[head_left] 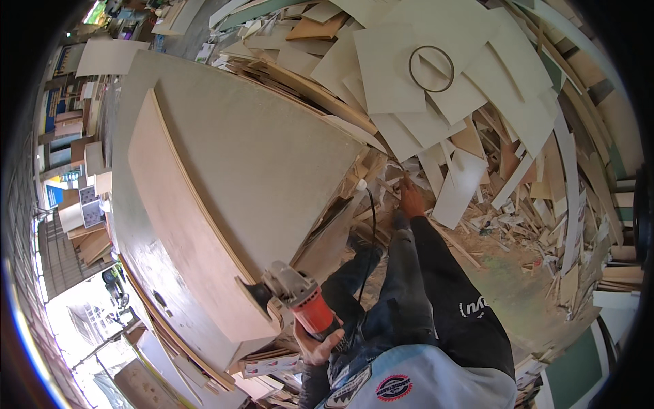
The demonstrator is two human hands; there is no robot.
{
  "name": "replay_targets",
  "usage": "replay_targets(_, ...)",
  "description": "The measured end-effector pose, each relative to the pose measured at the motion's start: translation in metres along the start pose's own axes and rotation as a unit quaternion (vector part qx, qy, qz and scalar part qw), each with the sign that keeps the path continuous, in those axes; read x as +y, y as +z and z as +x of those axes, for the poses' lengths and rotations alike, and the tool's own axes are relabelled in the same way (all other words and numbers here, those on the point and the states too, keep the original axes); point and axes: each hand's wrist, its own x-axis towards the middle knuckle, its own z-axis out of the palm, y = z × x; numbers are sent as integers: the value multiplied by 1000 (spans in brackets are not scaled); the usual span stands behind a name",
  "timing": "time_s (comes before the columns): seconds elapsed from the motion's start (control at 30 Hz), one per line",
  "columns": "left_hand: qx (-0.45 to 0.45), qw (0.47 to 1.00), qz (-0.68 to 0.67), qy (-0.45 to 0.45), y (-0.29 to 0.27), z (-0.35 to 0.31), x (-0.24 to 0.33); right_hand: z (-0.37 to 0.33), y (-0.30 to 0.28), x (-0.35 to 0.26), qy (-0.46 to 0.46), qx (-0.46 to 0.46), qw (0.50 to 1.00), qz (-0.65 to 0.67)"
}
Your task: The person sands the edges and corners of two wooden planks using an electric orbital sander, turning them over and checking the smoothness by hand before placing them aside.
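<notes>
My left hand is closed around a red trim router with a grey metal housing and a black base. The router's base meets the near end of a long, curved wooden panel. That panel lies on a large grey-green board. A black cable runs up from near the router to a white plug beside the board's right edge. My right arm stretches forward, and my right hand is low among wood scraps next to my legs. Its fingers are small and partly lost against the debris.
Loose pale sheets are heaped at the far right, with a thin ring on top. Offcuts and dust cover the floor to my right. Stacked boards line the left side. A green panel stands at lower right.
</notes>
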Motion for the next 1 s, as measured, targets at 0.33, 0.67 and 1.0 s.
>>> replay_targets(0.33, 8, 996, 78, 51, -4, -10, 32, 48, -172, -193, -88, -87, 910, 395)
replay_targets(0.67, -35, 990, 20, 139, 2, -6, 57, 71, -178, -192, -28, -104, 951, 289)
replay_targets(1.0, -23, 977, 102, 186, 35, 18, 57, -4, -323, -254, 47, -384, 457, 801)
